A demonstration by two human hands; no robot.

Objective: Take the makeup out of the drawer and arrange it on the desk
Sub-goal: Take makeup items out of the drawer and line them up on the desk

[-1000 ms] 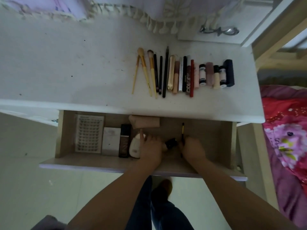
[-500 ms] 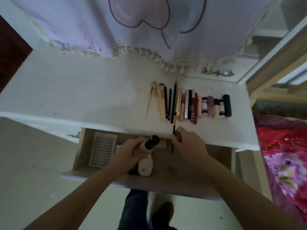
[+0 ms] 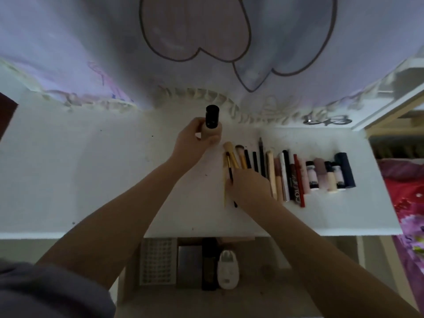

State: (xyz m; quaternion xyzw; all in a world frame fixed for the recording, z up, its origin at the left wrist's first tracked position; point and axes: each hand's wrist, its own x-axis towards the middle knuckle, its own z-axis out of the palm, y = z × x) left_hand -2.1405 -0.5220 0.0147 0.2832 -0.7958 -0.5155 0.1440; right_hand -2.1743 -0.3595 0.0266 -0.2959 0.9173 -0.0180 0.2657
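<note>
The left hand [image 3: 195,138] holds a beige bottle [image 3: 211,125] with a black cap upright in a closed grip above the desk [image 3: 91,180]. The right hand [image 3: 249,187] pinches a thin brush [image 3: 229,167] at the left end of the makeup row [image 3: 298,175]. The drawer [image 3: 275,260] is open below.

Single head-worn view looks steeply down, close over desk [image 3: 91,168] and, dimly, drawer [image 3: 275,260]

Your white desk [image 3: 91,180] is carrying a neat row of brushes, pencils and tubes [image 3: 298,175] lying along its right side.
</note>
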